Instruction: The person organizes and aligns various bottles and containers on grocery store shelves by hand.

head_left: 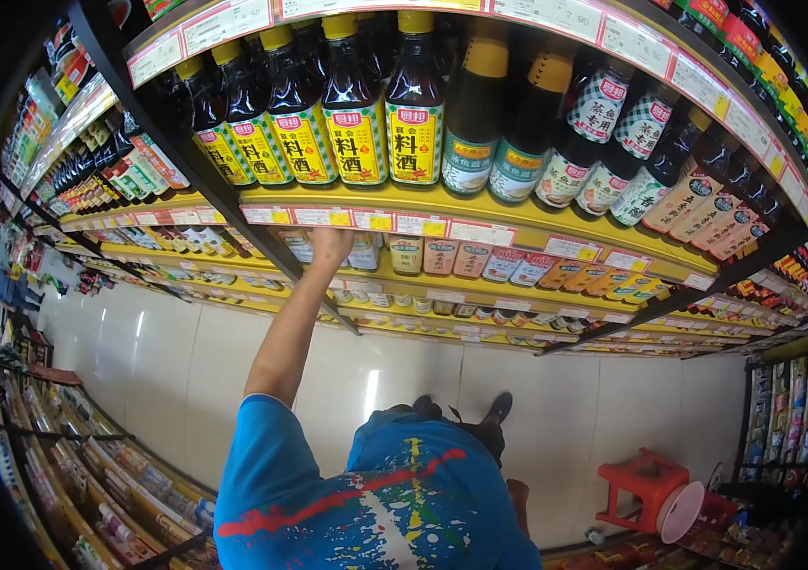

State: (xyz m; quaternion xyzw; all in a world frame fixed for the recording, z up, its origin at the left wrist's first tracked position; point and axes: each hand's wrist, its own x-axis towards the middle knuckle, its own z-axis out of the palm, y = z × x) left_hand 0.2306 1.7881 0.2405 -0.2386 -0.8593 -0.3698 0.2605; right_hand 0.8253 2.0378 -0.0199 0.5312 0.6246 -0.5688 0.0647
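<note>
My left hand (331, 247) reaches up and under the price-label strip (394, 221) into the second shelf. Its fingers are hidden behind the strip, so whether they grip a bottle does not show. Beside it on the right are a bottle with a pale blue label (363, 253) and a bottle with a cream label (406, 256). Directly above stand dark cooking-wine bottles (355, 142) with yellow labels and yellow caps. Only a bit of my right arm (518, 499) shows beside my blue shirt (404, 494); the right hand is out of sight.
More dark sauce bottles (556, 171) line the upper shelf to the right. A dark shelf upright (200, 171) stands left of my arm. On the tiled floor (604, 408) at right is a red stool (646, 489) with a pinkish round object (682, 513). Stocked shelves (90, 465) run behind on the left.
</note>
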